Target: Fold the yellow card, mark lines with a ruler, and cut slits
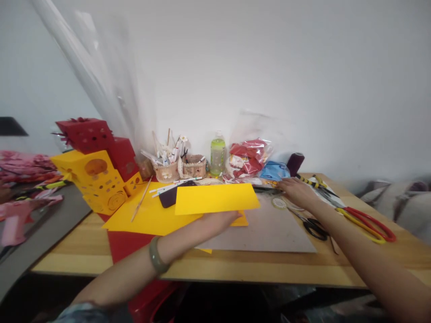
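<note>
- The left forearm [124, 273] enters from the lower left and slants upward to the right.
- The left wrist [173, 246] looks nearly straight, in line with the forearm.
- The left hand [218, 223] is raised near the middle of the view, bent in a grip, most of its fingers hidden.
- The right forearm [357, 253] slants up and leftward from the lower right corner.
- The right hand [296, 192] reaches farther forward, back upward; its fingertips are too blurred to read.

Plain bright-yellow rectangular paper sheet [217, 198], unfolded, slightly tilted, aloft over the wooden table [269, 265]
</note>
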Demonstrator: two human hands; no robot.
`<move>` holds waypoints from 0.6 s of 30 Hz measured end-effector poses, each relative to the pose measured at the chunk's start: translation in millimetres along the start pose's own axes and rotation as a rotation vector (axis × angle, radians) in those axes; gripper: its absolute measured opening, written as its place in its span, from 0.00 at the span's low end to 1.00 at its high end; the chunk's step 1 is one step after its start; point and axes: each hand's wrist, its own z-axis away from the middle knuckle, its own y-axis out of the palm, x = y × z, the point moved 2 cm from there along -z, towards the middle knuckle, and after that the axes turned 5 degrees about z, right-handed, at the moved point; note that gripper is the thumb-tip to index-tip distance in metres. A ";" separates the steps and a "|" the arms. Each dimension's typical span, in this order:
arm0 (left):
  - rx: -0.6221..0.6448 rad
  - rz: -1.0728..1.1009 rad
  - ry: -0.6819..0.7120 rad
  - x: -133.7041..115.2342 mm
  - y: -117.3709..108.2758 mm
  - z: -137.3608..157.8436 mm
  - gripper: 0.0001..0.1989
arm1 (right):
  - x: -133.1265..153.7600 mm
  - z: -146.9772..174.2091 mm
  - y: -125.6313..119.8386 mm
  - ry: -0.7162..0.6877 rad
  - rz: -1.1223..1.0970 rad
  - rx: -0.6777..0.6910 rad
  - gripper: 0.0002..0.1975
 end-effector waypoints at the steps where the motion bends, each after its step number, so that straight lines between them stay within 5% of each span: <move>1: 0.038 0.055 -0.019 3.4 -2.9 -8.0 0.14 | -3.2 0.9 -0.8 0.004 -0.009 -0.007 0.15; 9: 0.287 0.436 -0.054 50.0 -75.7 -22.4 0.17 | -6.7 15.2 -37.2 0.151 -0.185 -0.210 0.17; 13: 0.317 0.394 -0.044 77.5 -90.0 -5.6 0.16 | 50.2 25.1 -68.4 0.213 -0.229 -0.352 0.22; 18: 0.472 0.270 -0.005 94.8 -63.1 16.4 0.14 | 133.1 21.0 -84.2 0.002 -0.373 -0.253 0.18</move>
